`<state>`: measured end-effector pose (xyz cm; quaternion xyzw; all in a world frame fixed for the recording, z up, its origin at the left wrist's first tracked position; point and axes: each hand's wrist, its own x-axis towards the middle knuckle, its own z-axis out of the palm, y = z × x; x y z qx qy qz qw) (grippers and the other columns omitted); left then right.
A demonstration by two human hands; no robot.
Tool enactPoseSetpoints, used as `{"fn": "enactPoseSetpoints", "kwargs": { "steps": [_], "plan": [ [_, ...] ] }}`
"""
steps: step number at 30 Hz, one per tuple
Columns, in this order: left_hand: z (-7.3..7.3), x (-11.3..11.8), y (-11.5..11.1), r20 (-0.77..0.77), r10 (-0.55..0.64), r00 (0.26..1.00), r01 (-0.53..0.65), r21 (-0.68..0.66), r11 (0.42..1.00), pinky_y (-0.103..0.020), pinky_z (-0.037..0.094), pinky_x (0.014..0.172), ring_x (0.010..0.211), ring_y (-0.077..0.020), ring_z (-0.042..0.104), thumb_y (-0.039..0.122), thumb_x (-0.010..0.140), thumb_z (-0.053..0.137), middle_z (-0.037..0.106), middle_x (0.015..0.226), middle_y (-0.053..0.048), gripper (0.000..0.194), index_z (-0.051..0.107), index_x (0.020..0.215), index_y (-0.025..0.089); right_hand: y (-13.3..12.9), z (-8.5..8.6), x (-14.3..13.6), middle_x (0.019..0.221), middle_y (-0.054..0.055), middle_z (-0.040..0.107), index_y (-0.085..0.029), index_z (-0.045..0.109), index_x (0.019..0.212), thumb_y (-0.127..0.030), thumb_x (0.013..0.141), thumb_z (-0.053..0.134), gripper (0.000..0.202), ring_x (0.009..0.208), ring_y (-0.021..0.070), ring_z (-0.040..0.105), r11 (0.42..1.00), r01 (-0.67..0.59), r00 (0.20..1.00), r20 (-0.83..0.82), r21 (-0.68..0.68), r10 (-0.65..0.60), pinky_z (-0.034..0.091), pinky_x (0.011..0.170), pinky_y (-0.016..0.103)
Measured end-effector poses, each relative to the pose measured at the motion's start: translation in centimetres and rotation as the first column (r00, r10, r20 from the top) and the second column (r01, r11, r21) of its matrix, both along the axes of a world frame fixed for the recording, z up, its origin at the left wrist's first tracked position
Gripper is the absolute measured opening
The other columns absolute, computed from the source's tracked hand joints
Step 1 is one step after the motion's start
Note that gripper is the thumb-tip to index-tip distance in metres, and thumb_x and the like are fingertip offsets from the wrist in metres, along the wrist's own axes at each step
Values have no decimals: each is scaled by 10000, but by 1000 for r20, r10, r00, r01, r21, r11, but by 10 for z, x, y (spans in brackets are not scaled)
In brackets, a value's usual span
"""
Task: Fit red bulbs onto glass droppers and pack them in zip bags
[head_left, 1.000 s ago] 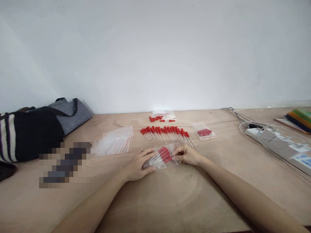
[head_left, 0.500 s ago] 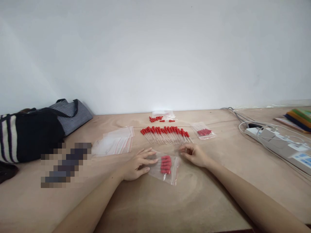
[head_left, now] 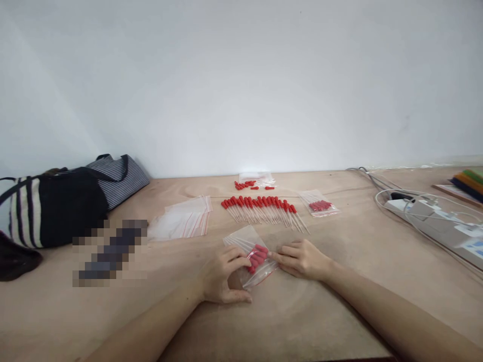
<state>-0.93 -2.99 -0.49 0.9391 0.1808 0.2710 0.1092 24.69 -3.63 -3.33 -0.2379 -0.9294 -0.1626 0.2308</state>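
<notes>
A clear zip bag (head_left: 236, 235) holding several droppers lies on the table in front of me, its red bulbs (head_left: 260, 254) toward the lower right. My left hand (head_left: 225, 274) curves around the bag's left side, fingers by the bulbs and thumb near its lower edge. At the bag's right edge, my right hand (head_left: 301, 259) is closed, its fingertips touching the plastic. Beyond the hands is a row of loose droppers (head_left: 260, 203), red bulbs facing away and thin pale tubes toward me.
A stack of flat zip bags (head_left: 181, 221) lies left of the row. Right of it is another filled bag (head_left: 320, 203). Farther back are loose red bulbs (head_left: 245, 185). A power strip (head_left: 433, 221) with cables is at right, a black bag (head_left: 71, 206) at left.
The zip bag has turned, its open edge swinging toward the lower right. My left hand has shifted down around it; my right hand has moved down to the bag's edge. The view shifted slightly.
</notes>
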Motion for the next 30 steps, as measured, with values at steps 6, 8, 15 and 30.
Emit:
{"fn": "enactPoseSetpoints", "kwargs": {
  "steps": [6, 8, 15, 30],
  "plan": [
    [-6, 6, 8, 19, 1, 1000, -6, 253, 968, -269, 454, 666, 732, -141, 543, 225, 800, 466, 599, 802, -57, 135, 542, 890, 159, 2, 1, -7, 595, 2, 539, -122, 573, 861, -130, 836, 410, 165, 515, 91, 473, 984, -37, 999, 28, 173, 32, 311, 470, 247],
    [-7, 6, 10, 4, -23, 1000, 19, 422, 906, -265, 447, 640, 700, -131, 546, 150, 809, 442, 607, 768, -41, 116, 543, 866, 158, 3, 0, -9, 575, 1, 524, -121, 569, 805, -122, 832, 408, 163, 501, 89, 457, 980, -26, 1000, 4, 199, 25, 302, 468, 246],
    [-4, 6, 10, -81, -35, 996, 79, 634, 770, -236, 359, 469, 513, -99, 478, 88, 812, 438, 562, 569, 4, 140, 534, 721, 133, 2, -1, -9, 542, -9, 486, -133, 540, 704, -110, 810, 424, 158, 483, 86, 414, 970, -44, 998, -23, 240, 51, 271, 465, 242],
    [-4, 5, 16, -66, 5, 998, 39, 654, 756, -237, 432, 546, 601, -106, 538, 97, 816, 456, 592, 650, -5, 109, 550, 783, 142, 2, -1, -20, 559, -6, 515, -145, 546, 713, -144, 825, 411, 176, 500, 84, 417, 959, 7, 998, -58, 283, 9, 222, 471, 265]
  ]
}}
